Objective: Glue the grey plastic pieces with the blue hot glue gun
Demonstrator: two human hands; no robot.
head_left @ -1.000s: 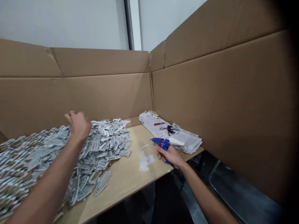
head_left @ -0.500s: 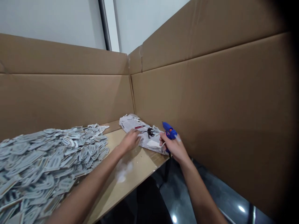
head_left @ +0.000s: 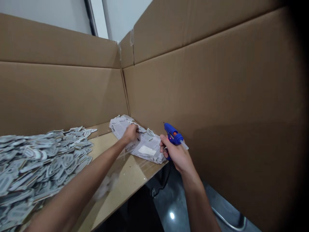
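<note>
My right hand (head_left: 177,154) is wrapped round a blue glue gun (head_left: 173,133), its nozzle pointing up and to the left. A clear glue stick (head_left: 184,144) sticks out of its rear, and a small red light glows on its side. Over a grey plastic bag (head_left: 125,125) at the far end of the table, my left hand (head_left: 131,132) is closed. Dark strands of a black cord bundle (head_left: 138,139) show at its fingers; the rest is hidden. Several small grey-white looped pieces (head_left: 150,132) and a white paper (head_left: 147,150) lie on the bag.
A large heap of grey flat looped pieces (head_left: 48,164) covers the table's left side. Clear plastic film (head_left: 106,187) lies on the wooden tabletop (head_left: 125,183). Tall cardboard walls (head_left: 205,90) stand behind and to the right. A dark cable (head_left: 166,182) hangs below the table edge.
My left hand has closed over the spot where the black cord bundle lay, and the bundle is mostly out of sight. The glue gun stays in my right hand. The view has turned right.
</note>
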